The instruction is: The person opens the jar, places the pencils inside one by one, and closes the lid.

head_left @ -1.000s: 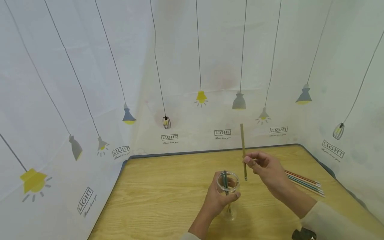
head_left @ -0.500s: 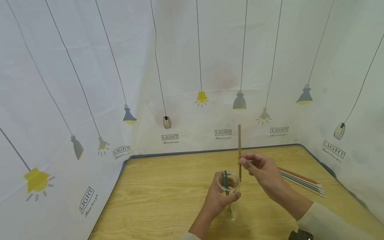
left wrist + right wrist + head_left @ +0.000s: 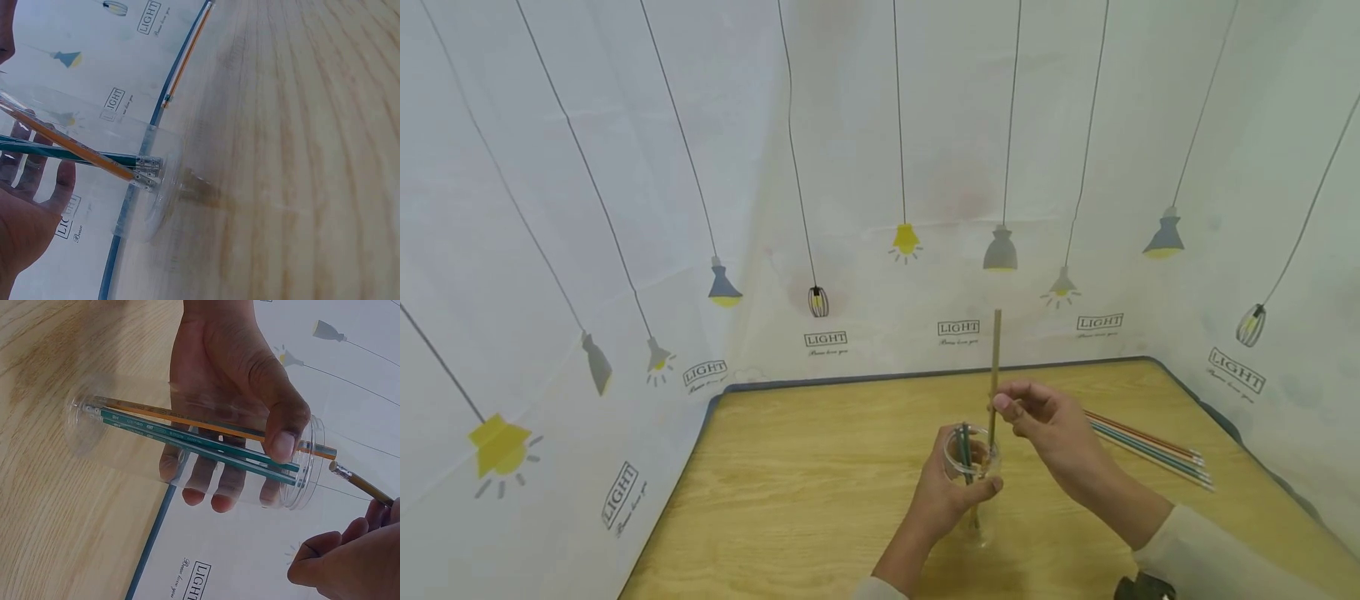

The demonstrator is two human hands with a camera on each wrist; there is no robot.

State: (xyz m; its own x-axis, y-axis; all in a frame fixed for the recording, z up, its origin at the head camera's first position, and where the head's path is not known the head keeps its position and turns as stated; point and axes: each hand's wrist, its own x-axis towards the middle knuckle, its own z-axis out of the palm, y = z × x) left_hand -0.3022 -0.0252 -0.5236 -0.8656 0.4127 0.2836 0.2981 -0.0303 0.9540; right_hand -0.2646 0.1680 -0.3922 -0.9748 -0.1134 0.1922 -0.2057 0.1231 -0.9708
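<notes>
My left hand (image 3: 934,504) grips a clear plastic jar (image 3: 125,459), which stands upright on the table. Inside it lean an orange pencil (image 3: 178,417) and two green pencils (image 3: 206,452), their eraser ends at the bottom. With thumb and fingertips, my right hand (image 3: 1051,427) pinches a yellowish pencil (image 3: 996,350) upright above the jar. Its eraser end points down and is right at the jar's rim (image 3: 312,462). In the left wrist view the left fingers (image 3: 62,187) show behind the clear wall; the right hand's hold is partly cut off in its own wrist view.
Several pencils (image 3: 1150,446), red, green and pale, lie in a row on the wooden table (image 3: 805,467) to the right, partly behind the right wrist. A white sheet (image 3: 865,167) printed with hanging lamps surrounds the table, whose far edge has a dark blue border (image 3: 850,382).
My right hand has moved left with the yellowish pencil, bringing its lower end from beside the jar to the mouth. The left hand and jar have stayed in place.
</notes>
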